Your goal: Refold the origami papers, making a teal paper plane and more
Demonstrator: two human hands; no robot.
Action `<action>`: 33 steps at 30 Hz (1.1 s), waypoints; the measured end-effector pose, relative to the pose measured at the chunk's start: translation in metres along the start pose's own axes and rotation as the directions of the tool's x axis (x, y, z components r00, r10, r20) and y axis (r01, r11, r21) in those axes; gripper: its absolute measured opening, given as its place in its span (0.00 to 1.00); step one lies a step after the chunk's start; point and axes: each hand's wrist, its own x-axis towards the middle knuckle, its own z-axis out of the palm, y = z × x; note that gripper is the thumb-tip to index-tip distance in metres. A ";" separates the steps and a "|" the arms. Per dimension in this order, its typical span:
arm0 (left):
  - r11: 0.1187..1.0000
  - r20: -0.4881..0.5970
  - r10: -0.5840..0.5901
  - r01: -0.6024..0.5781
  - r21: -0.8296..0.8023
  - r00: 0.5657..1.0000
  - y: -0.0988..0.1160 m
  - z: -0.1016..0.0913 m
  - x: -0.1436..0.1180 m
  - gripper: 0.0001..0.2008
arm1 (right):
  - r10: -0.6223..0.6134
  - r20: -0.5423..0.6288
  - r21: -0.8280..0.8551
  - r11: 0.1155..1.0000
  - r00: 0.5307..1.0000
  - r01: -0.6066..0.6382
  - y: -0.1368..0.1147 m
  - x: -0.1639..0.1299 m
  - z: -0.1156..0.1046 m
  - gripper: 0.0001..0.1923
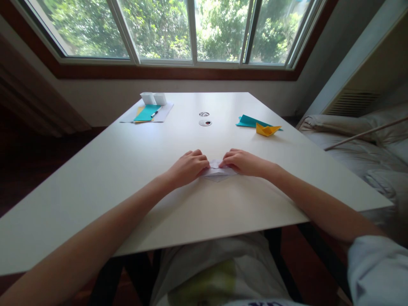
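A small piece of folded white paper (218, 171) lies on the white table in front of me, with a pointed edge toward my body. My left hand (191, 167) is closed on its left side, fingers bent and pressed down. On the right side, my right hand (238, 162) grips the paper with curled fingers. Both hands rest low against the tabletop, a short gap between them where creased layers of the paper show. The fingertips are partly hidden under the hands.
Ahead on the right of the table (153, 148) sit a yellow paper boat (267, 129) and a teal folded paper plane (250, 121). At the far left are teal paper (147, 113), a pen (156, 111) and white folded shapes (153, 98). A sofa (360, 148) stands right.
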 end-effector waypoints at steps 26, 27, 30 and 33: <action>0.988 0.094 -0.102 0.090 0.123 0.990 0.003 -0.012 -0.011 0.15 | 0.119 0.112 -0.061 0.992 0.987 -0.113 -0.005 -0.007 -0.011 0.16; 0.990 0.093 -0.109 0.100 0.103 0.990 0.003 -0.013 -0.012 0.15 | 0.128 0.116 -0.032 0.992 0.985 -0.125 -0.004 -0.008 -0.013 0.16; 0.992 0.080 -0.120 0.117 0.046 0.989 0.004 -0.013 -0.014 0.16 | 0.122 0.118 0.028 0.992 0.985 -0.126 -0.005 -0.010 -0.018 0.15; 0.992 0.038 -0.125 0.124 0.031 0.991 0.005 -0.010 -0.014 0.20 | 0.122 0.092 0.013 0.992 0.988 -0.123 -0.009 -0.010 -0.018 0.17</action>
